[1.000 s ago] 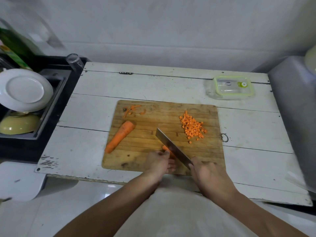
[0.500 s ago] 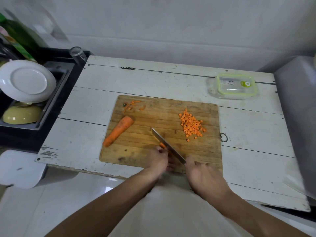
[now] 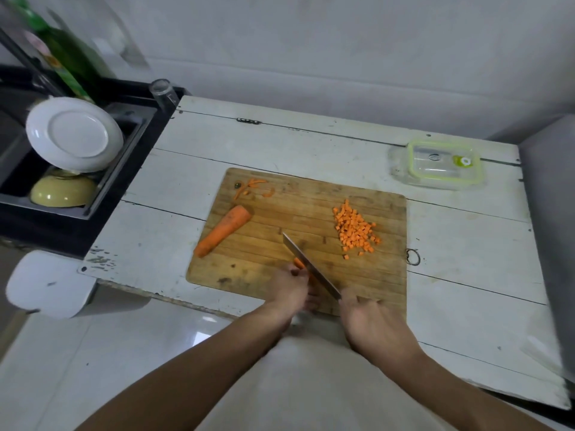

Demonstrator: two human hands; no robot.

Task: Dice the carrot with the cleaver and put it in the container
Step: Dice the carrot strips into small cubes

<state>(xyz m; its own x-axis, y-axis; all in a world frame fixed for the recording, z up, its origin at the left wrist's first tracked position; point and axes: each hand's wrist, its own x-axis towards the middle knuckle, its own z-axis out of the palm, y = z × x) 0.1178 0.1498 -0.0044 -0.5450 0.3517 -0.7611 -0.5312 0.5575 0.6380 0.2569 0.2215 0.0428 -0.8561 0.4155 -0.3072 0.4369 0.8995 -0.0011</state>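
Head view: right hand [image 3: 375, 318] wraps the cleaver [image 3: 311, 266] handle, blade angled across the cutting board [image 3: 311, 244]. Left hand [image 3: 292, 287] pinches a small carrot piece [image 3: 299, 262] against the blade's side; most of it is hidden. Remaining carrot half [image 3: 224, 230] lies at the board's left, diced pile [image 3: 354, 230] at right. Container [image 3: 445, 163] sits lidded beyond the board's far right corner.

Judgement: dicing is midway. Keep left fingertips tucked back, knuckles guiding the blade; cut straight down, evenly spaced, matching the pile's cube size.
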